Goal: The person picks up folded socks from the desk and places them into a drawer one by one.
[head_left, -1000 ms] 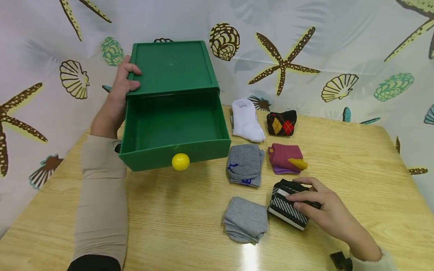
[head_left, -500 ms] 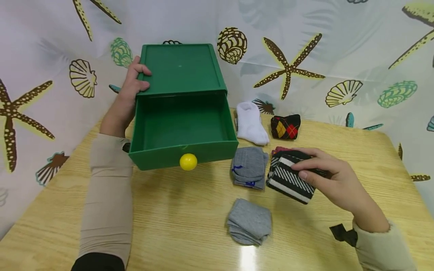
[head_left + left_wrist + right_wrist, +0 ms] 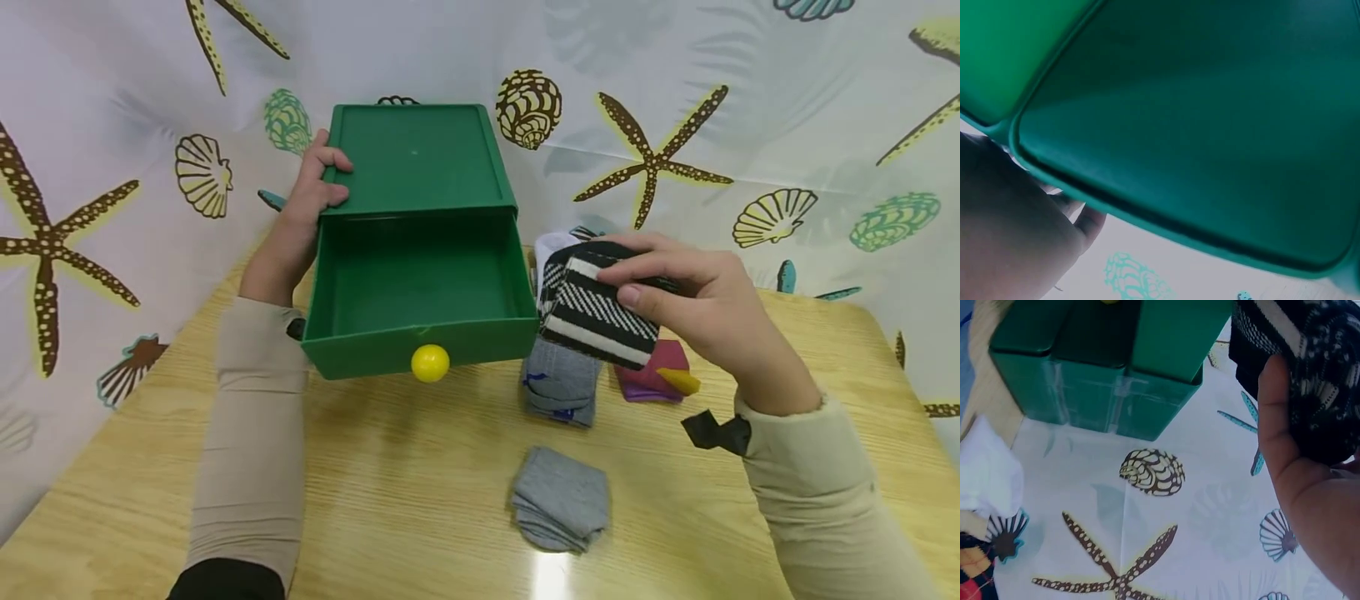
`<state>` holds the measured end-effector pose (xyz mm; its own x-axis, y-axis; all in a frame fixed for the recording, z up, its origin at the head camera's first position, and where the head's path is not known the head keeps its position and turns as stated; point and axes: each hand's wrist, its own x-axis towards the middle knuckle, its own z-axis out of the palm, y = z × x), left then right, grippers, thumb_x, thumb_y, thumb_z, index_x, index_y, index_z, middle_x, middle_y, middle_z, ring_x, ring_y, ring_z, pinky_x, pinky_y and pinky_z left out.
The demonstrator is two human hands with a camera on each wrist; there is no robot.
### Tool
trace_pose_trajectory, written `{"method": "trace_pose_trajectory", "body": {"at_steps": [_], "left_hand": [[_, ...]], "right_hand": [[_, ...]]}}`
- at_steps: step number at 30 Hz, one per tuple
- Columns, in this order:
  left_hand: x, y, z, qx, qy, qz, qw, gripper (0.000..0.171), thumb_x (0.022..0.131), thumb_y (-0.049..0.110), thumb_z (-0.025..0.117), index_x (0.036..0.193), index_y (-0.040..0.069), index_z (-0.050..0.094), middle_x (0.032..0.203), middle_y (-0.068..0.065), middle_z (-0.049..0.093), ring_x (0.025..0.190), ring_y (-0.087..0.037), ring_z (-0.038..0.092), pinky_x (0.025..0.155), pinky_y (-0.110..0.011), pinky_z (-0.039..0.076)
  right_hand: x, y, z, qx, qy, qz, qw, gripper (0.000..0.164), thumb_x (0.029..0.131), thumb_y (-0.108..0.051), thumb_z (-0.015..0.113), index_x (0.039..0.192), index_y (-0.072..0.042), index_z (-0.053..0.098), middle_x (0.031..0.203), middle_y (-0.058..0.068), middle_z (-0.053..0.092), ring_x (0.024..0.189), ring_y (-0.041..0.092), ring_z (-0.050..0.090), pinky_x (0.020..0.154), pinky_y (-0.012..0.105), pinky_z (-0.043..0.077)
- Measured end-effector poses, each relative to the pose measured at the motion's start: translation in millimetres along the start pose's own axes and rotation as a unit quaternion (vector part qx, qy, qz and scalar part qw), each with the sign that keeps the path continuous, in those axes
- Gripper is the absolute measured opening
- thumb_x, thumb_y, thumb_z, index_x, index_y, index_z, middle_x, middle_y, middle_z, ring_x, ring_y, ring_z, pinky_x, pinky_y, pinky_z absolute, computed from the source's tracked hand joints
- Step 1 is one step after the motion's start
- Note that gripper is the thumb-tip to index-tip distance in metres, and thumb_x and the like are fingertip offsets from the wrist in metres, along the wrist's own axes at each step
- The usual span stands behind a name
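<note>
The head view shows a shell-printed cloth [image 3: 435,50] rising beyond the fingers of both hands, and a wooden table [image 3: 420,475] below them. Next in size, the green box [image 3: 420,158] lies against the left fingers, its drawer [image 3: 480,343] jutting out on the near side of them. The left hand [image 3: 311,192] grips the box's left edge, fingers bent over onto its top; some are hidden.

The right hand [image 3: 708,308] pinches the black-and-white sock bundle [image 3: 596,308], thumb on the near face, fingers parted from it only by the folded cloth. The bundle projects leftward from those fingertips, toward the drawer. It looks nearly square, so its long axis is hard to judge; the white bands run left to right, right end nearer the person.

The key relation: the drawer's hollow lies left of the right fingertips, just past the bundle, with the drawer's right wall between. The right hand is nearer that wall; whether the bundle touches it, I cannot tell.

Nearer the person than the right fingertips are the blue-marked grey socks [image 3: 558,387], plain grey socks [image 3: 562,500] and maroon socks [image 3: 656,362]. Smallest, the yellow knob [image 3: 431,363] sits left of those fingertips and nearer the person.
</note>
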<state>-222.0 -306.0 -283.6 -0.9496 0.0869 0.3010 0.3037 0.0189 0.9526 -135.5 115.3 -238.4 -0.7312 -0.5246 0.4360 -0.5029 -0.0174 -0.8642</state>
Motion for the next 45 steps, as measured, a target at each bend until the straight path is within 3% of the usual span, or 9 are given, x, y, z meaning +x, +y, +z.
{"method": "trace_pose_trajectory", "body": {"at_steps": [2, 8, 13, 23, 27, 32, 37, 40, 45], "left_hand": [[0.7, -0.5, 1.2, -0.002, -0.003, 0.001, 1.0000, 0.018, 0.092, 0.016, 0.040, 0.109, 0.021, 0.045, 0.167, 0.005, -0.010, 0.150, -0.018, -0.008, 0.112, -0.044, 0.010], [1.4, 0.0, 2.4, -0.003, -0.004, 0.007, 1.0000, 0.019, 0.091, 0.017, 0.040, 0.109, 0.021, 0.046, 0.168, 0.004, -0.009, 0.150, -0.018, -0.007, 0.112, -0.044, 0.010], [0.4, 1.7, 1.2, 0.002, 0.000, 0.004, 1.0000, 0.019, 0.091, 0.018, 0.041, 0.109, 0.021, 0.046, 0.168, 0.004, -0.008, 0.150, -0.018, -0.006, 0.112, -0.044, 0.011], [-0.5, 3.1, 1.7, 0.005, -0.004, 0.006, 1.0000, 0.018, 0.091, 0.019, 0.041, 0.109, 0.020, 0.045, 0.167, 0.004, -0.008, 0.150, -0.017, -0.007, 0.111, -0.043, 0.011], [-0.8, 3.5, 0.4, 0.011, -0.004, 0.005, 0.9999, 0.018, 0.091, 0.020, 0.040, 0.109, 0.020, 0.045, 0.168, 0.004, -0.008, 0.150, -0.016, -0.008, 0.112, -0.043, 0.011], [-1.6, 3.9, -1.5, 0.022, -0.001, 0.000, 0.9998, 0.019, 0.092, 0.019, 0.039, 0.110, 0.020, 0.044, 0.168, 0.005, -0.008, 0.150, -0.015, -0.008, 0.111, -0.043, 0.011], [-3.4, 1.6, -3.3, 0.027, 0.000, 0.002, 0.9996, 0.019, 0.091, 0.019, 0.038, 0.110, 0.020, 0.044, 0.168, 0.004, -0.008, 0.150, -0.016, -0.008, 0.111, -0.044, 0.010], [-4.0, 0.8, -3.4, 0.029, -0.001, 0.003, 0.9996, 0.020, 0.091, 0.019, 0.038, 0.110, 0.020, 0.044, 0.168, 0.004, -0.008, 0.150, -0.016, -0.008, 0.112, -0.045, 0.009], [-3.5, 1.0, -2.8, 0.032, 0.000, 0.007, 0.9995, 0.020, 0.091, 0.018, 0.039, 0.110, 0.020, 0.043, 0.168, 0.003, -0.008, 0.150, -0.018, -0.007, 0.114, -0.046, 0.007]], "right_hand": [[9, -2, 2, 0.004, -0.001, 0.006, 1.000, 0.024, 0.091, 0.015, 0.060, 0.106, 0.006, 0.076, 0.134, 0.014, 0.062, 0.122, 0.029, 0.056, 0.078, 0.026, 0.055], [30, -8, 5, 0.007, -0.019, -0.043, 0.999, 0.017, 0.092, 0.012, 0.060, 0.104, 0.014, 0.072, 0.131, 0.022, 0.062, 0.123, 0.033, 0.054, 0.084, 0.029, 0.049], [38, -12, 6, 0.000, -0.012, -0.047, 0.999, 0.017, 0.092, 0.010, 0.060, 0.105, 0.012, 0.072, 0.131, 0.022, 0.062, 0.126, 0.035, 0.051, 0.089, 0.030, 0.046], [42, -23, 0, 0.022, 0.089, -0.013, 0.996, 0.017, 0.093, 0.008, 0.060, 0.104, 0.010, 0.073, 0.129, 0.020, 0.063, 0.129, 0.032, 0.050, 0.099, 0.031, 0.042], [48, -23, 7, 0.014, 0.087, -0.008, 0.996, 0.016, 0.093, 0.005, 0.062, 0.102, 0.007, 0.074, 0.131, 0.017, 0.062, 0.132, 0.030, 0.047, 0.100, 0.032, 0.042], [65, -23, 24, -0.025, 0.047, -0.011, 0.999, 0.013, 0.091, -0.002, 0.067, 0.099, 0.002, 0.075, 0.135, 0.013, 0.060, 0.133, 0.026, 0.046, 0.104, 0.036, 0.039], [90, -17, 43, -0.071, -0.027, -0.025, 0.997, 0.013, 0.091, -0.005, 0.068, 0.101, -0.001, 0.075, 0.138, 0.013, 0.058, 0.136, 0.020, 0.043, 0.110, 0.040, 0.034], [102, -15, 56, -0.109, -0.081, -0.012, 0.991, 0.013, 0.091, -0.005, 0.066, 0.100, -0.003, 0.076, 0.139, 0.012, 0.057, 0.135, 0.019, 0.043, 0.105, 0.040, 0.038], [119, -14, 78, -0.181, -0.174, 0.037, 0.967, 0.015, 0.095, -0.008, 0.065, 0.101, -0.010, 0.079, 0.140, 0.005, 0.056, 0.130, 0.017, 0.048, 0.093, 0.037, 0.045]]}}
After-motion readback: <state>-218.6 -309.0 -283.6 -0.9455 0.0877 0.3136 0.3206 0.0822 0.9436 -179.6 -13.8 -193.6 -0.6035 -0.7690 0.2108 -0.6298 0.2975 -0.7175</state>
